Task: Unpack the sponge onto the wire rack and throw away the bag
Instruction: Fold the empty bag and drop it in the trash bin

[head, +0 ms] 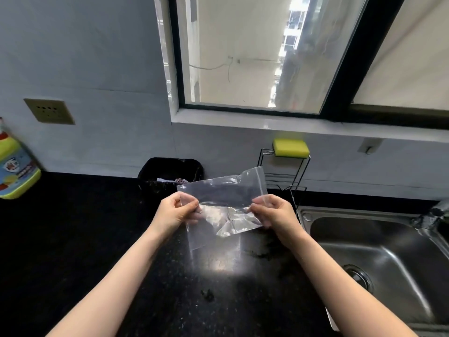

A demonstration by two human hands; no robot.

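Both hands, left hand and right hand, pinch empty zip bag above black surface. Yellow sponge already on wire rack, 1 o'clock. Lined trash bin at 11 o'clock; limp, light film risks drifting wide of it on release.

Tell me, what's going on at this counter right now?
A person is holding an empty clear plastic bag above the black counter, the left hand and right hand each pinching a side. The yellow sponge already sits on top of the wire rack by the wall. The bag has not yet gone into the black bin just behind it. A steel sink is on the right.
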